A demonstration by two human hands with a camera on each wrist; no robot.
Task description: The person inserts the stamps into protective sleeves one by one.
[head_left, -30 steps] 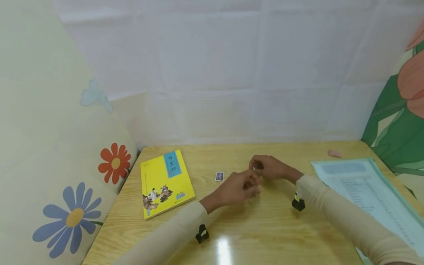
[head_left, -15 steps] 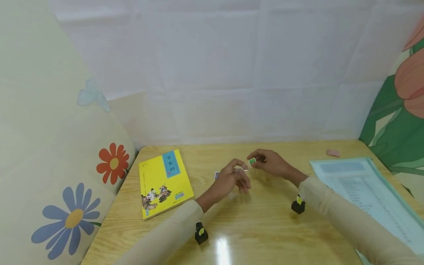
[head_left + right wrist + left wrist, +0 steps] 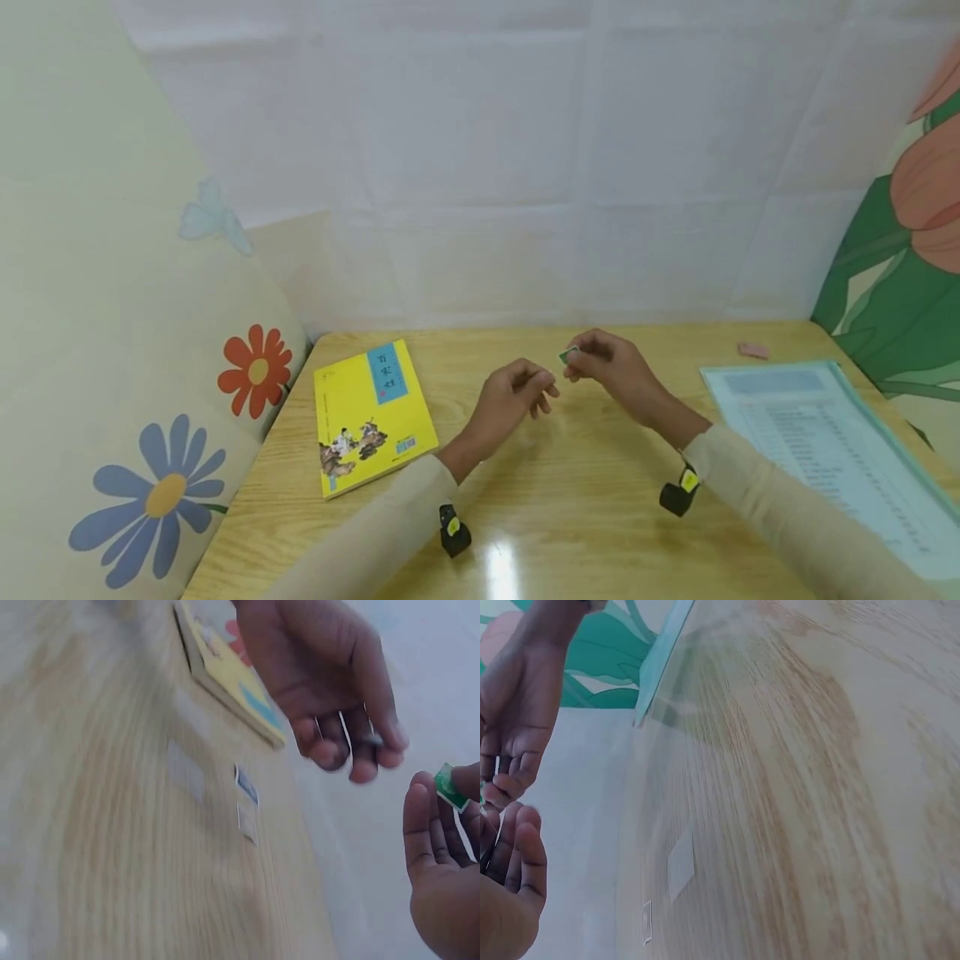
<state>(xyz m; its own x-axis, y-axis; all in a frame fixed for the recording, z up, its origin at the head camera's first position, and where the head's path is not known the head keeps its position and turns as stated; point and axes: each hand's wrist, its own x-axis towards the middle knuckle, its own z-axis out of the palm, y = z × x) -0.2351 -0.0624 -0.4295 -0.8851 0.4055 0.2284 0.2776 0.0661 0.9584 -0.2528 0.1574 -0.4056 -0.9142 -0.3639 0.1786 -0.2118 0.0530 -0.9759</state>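
Observation:
My right hand (image 3: 611,367) is raised over the middle of the table and pinches a small green postage stamp (image 3: 450,787) with a white border between thumb and fingers. Facing it is my left hand (image 3: 513,396), its thumb and index fingertips drawn together and the other fingers loosely bent. A greyish speck shows at the left fingertips in the right wrist view; I cannot tell whether they hold something. Below the hands, a bluish stamp (image 3: 247,786) and a pale one (image 3: 247,823) lie on the table. In the head view, the left hand hides that area.
A yellow book (image 3: 375,417) with a blue title panel lies at the left of the wooden table (image 3: 570,517). To the right are a pale green printed sheet (image 3: 817,450), partly beneath the right sleeve, and a small pink piece (image 3: 753,350). A white cloth (image 3: 480,167) hangs behind.
The hands were overlapping and have drawn apart, the left one moving left. The green stamp has come into view in the right hand, while the stamp on the table has become covered.

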